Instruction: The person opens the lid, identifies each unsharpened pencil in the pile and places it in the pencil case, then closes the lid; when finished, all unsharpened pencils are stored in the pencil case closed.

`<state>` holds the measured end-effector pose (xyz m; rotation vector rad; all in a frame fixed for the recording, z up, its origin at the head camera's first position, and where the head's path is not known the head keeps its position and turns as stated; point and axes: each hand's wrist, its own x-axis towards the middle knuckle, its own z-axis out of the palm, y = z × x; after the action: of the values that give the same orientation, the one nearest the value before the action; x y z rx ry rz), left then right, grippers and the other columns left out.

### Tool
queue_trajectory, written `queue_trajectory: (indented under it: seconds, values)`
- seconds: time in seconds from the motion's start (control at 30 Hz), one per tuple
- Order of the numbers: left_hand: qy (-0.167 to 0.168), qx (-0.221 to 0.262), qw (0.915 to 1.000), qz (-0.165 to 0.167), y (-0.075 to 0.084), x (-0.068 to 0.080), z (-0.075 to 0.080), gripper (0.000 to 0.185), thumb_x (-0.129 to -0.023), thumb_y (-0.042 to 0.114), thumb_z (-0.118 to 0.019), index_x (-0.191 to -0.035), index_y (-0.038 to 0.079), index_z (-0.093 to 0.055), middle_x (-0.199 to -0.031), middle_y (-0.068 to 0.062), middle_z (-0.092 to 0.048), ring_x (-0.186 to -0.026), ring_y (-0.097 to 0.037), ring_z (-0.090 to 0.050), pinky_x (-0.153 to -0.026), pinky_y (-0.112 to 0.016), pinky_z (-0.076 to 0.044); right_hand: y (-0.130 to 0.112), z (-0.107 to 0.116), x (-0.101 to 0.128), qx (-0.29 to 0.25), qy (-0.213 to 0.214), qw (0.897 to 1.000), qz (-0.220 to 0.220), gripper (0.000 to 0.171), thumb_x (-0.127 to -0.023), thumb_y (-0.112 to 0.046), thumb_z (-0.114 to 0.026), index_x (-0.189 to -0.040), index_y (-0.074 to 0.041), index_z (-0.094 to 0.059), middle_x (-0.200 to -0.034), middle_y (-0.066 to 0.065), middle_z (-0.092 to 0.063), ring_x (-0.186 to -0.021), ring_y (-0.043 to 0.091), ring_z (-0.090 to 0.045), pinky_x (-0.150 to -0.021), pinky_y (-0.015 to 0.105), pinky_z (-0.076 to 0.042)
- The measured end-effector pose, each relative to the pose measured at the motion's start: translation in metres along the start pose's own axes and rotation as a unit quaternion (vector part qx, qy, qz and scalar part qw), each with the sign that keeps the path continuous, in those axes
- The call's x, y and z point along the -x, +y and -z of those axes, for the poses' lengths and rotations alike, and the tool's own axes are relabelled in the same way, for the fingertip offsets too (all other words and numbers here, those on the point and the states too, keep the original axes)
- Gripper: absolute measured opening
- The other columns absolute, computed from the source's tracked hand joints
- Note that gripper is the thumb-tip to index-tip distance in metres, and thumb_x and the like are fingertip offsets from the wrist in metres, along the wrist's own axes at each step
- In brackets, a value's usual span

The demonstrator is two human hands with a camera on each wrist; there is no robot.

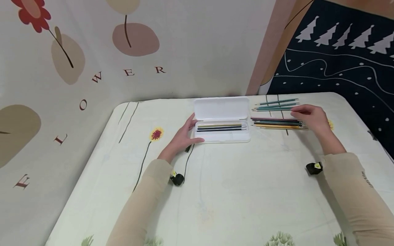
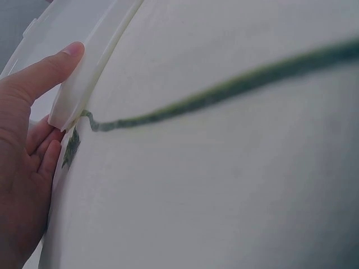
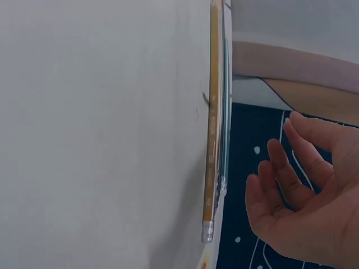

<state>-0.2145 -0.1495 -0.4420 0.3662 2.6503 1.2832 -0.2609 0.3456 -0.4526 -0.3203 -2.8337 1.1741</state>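
Presently: left hand [image 1: 183, 136] pinching pencil case [image 1: 221, 137]; right hand [image 1: 314, 118] loosely curved, seemingly empty, near pencils [image 1: 277, 126]. Risk, I judge: careless brush scattering loose row.

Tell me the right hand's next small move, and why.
Probably lower the right hand and pinch one of the slim teal pencils: its fingers look empty and hover near those pencils' ends, while the left hand holds the open, rectangular white plastic case, where bare space remains in front of a few slim pencils.
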Motion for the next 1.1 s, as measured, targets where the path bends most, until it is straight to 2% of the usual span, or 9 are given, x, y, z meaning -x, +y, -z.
queue_trajectory:
  seconds: [0.1,0.23,0.33,0.47,0.67,0.73,0.8,0.9,1.1]
  values:
    - [0.000,-0.003,1.0000,0.001,0.001,0.000,0.000,0.110,-0.073,0.041,-0.079,-0.151,0.036,-0.002,-0.149,0.004,-0.035,-0.138,-0.018,-0.033,-0.116,-0.041,-0.023,0.004,0.003,0.002,-0.010,0.004,1.000,-0.011,0.056,-0.080,-0.065,-0.056,-0.119,-0.025,-0.064,-0.117,-0.004,-0.057,-0.101,0.013,-0.050,-0.078,0.025,-0.044]
    - [0.001,-0.004,1.0000,0.003,0.001,-0.001,-0.001,0.109,-0.073,0.040,-0.079,-0.151,0.037,-0.002,-0.149,0.005,-0.035,-0.138,-0.017,-0.033,-0.116,-0.040,-0.023,0.008,0.005,0.003,-0.016,-0.004,0.999,-0.030,0.061,-0.079,-0.068,-0.055,-0.123,-0.027,-0.061,-0.130,-0.001,-0.050,-0.112,0.019,-0.045,-0.084,0.033,-0.043]
    - [0.000,-0.005,1.0000,0.005,0.001,-0.001,-0.002,0.109,-0.074,0.040,-0.079,-0.151,0.037,-0.002,-0.149,0.005,-0.035,-0.138,-0.018,-0.033,-0.116,-0.040,-0.023,0.007,0.009,0.006,-0.016,-0.023,0.998,-0.052,0.065,-0.077,-0.070,-0.053,-0.128,-0.030,-0.057,-0.143,0.004,-0.041,-0.123,0.026,-0.040,-0.092,0.043,-0.041]
    - [-0.002,-0.007,1.0000,0.005,0.002,-0.001,-0.002,0.109,-0.074,0.041,-0.079,-0.151,0.037,-0.001,-0.150,0.005,-0.035,-0.138,-0.018,-0.033,-0.116,-0.040,-0.023,-0.009,0.017,0.019,-0.025,-0.064,0.995,-0.079,0.071,-0.082,-0.064,-0.054,-0.138,-0.021,-0.048,-0.150,0.015,-0.032,-0.132,0.036,-0.030,-0.104,0.055,-0.032]
    - [-0.003,0.004,1.0000,0.002,0.002,0.001,0.000,0.109,-0.073,0.041,-0.079,-0.151,0.036,-0.002,-0.150,0.005,-0.034,-0.138,-0.018,-0.033,-0.116,-0.039,-0.022,-0.037,0.026,0.039,-0.024,-0.120,0.990,-0.071,0.070,-0.092,-0.044,-0.054,-0.143,0.000,-0.035,-0.146,0.027,-0.029,-0.128,0.041,-0.030,-0.104,0.055,-0.031]
    - [-0.003,0.004,1.0000,0.002,0.002,0.001,0.001,0.109,-0.074,0.041,-0.079,-0.151,0.037,-0.002,-0.150,0.005,-0.034,-0.138,-0.017,-0.033,-0.116,-0.039,-0.022,-0.039,0.028,0.041,-0.015,-0.130,0.989,-0.064,0.065,-0.094,-0.038,-0.054,-0.142,0.001,-0.036,-0.144,0.029,-0.031,-0.125,0.041,-0.032,-0.101,0.053,-0.033]
    - [-0.003,0.003,1.0000,0.002,0.001,0.001,0.001,0.108,-0.074,0.041,-0.079,-0.151,0.037,-0.002,-0.150,0.005,-0.034,-0.138,-0.017,-0.033,-0.116,-0.038,-0.022,-0.039,0.028,0.041,-0.001,-0.135,0.989,-0.060,0.057,-0.095,-0.032,-0.054,-0.140,0.001,-0.040,-0.142,0.028,-0.033,-0.121,0.039,-0.034,-0.094,0.048,-0.037]
    - [-0.004,0.002,1.0000,0.001,0.000,0.001,0.001,0.108,-0.074,0.041,-0.079,-0.150,0.037,-0.002,-0.150,0.004,-0.033,-0.138,-0.018,-0.033,-0.116,-0.038,-0.022,-0.036,0.027,0.038,0.010,-0.136,0.989,-0.056,0.047,-0.096,-0.023,-0.052,-0.135,0.002,-0.046,-0.139,0.027,-0.036,-0.114,0.036,-0.037,-0.086,0.040,-0.038]
    - [-0.005,0.008,0.9999,0.004,0.001,0.000,0.001,0.109,-0.073,0.040,-0.079,-0.151,0.037,-0.003,-0.150,0.004,-0.033,-0.138,-0.018,-0.033,-0.116,-0.039,-0.022,-0.031,0.025,0.034,0.025,-0.137,0.989,-0.047,0.041,-0.096,-0.019,-0.051,-0.132,0.002,-0.049,-0.135,0.027,-0.039,-0.108,0.035,-0.039,-0.082,0.039,-0.039]
